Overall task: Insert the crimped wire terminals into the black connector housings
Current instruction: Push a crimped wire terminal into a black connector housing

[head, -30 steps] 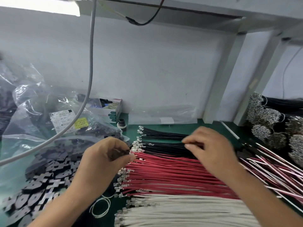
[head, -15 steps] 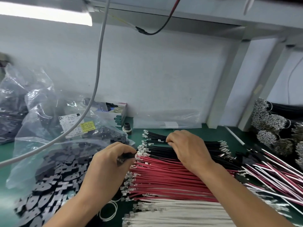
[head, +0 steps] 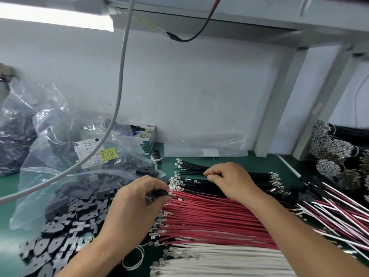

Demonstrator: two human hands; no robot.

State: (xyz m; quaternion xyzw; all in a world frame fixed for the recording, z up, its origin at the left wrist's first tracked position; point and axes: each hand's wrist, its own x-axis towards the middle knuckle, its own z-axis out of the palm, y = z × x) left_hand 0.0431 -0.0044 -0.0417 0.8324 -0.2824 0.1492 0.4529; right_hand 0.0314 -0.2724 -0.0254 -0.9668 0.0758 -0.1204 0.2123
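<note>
Three rows of crimped wires lie on the green mat: black wires (head: 191,168) at the back, red wires (head: 209,218) in the middle, white wires (head: 219,260) in front, metal terminals pointing left. My left hand (head: 135,204) pinches a black connector housing (head: 159,193) at the terminal ends of the black and red rows. My right hand (head: 229,180) rests on the black row, its fingertips pinching a black wire. Loose black housings (head: 65,222) are heaped to the left.
Clear plastic bags (head: 50,140) of black parts stand at back left, with a small open box (head: 142,137) behind. A grey cable (head: 119,92) hangs across. Finished red, white and black harnesses (head: 339,208) and bundled terminals (head: 331,148) lie at right.
My right hand has slid left along the black wires, toward the terminal ends. My left hand keeps the housing by the terminals. The view has tilted.
</note>
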